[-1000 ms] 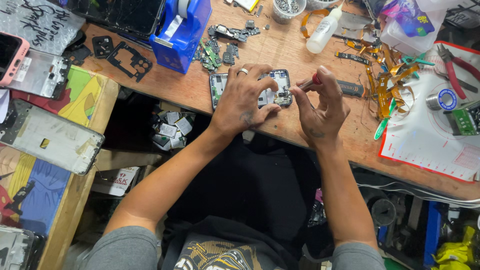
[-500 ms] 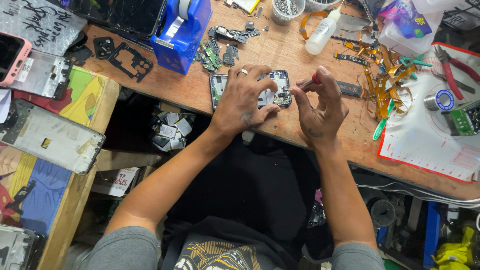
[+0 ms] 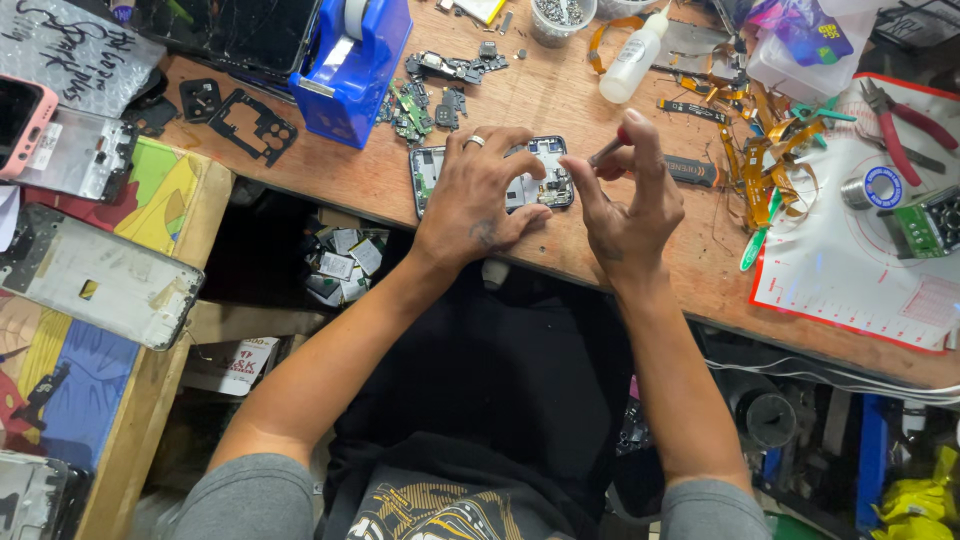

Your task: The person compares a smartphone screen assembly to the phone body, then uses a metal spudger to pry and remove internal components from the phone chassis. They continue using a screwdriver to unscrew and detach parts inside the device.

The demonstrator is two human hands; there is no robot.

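An opened phone (image 3: 540,172) with bare circuit parts lies flat near the front edge of the wooden workbench (image 3: 560,255). My left hand (image 3: 482,195), a ring on one finger, presses down on it and covers its middle. My right hand (image 3: 628,205) pinches a small red-handled screwdriver (image 3: 606,150), whose tip points down at the phone's right end.
A blue tape dispenser (image 3: 352,62), loose phone parts (image 3: 430,92), a white squeeze bottle (image 3: 630,56), orange flex cables (image 3: 760,150), red pliers (image 3: 895,125), a solder spool (image 3: 880,188) and a white mat (image 3: 860,270) crowd the bench. Phone screens (image 3: 95,275) lie on the left shelf.
Both hands stay on the phone. The right hand's fingers have shifted slightly on the screwdriver; nothing else has moved.
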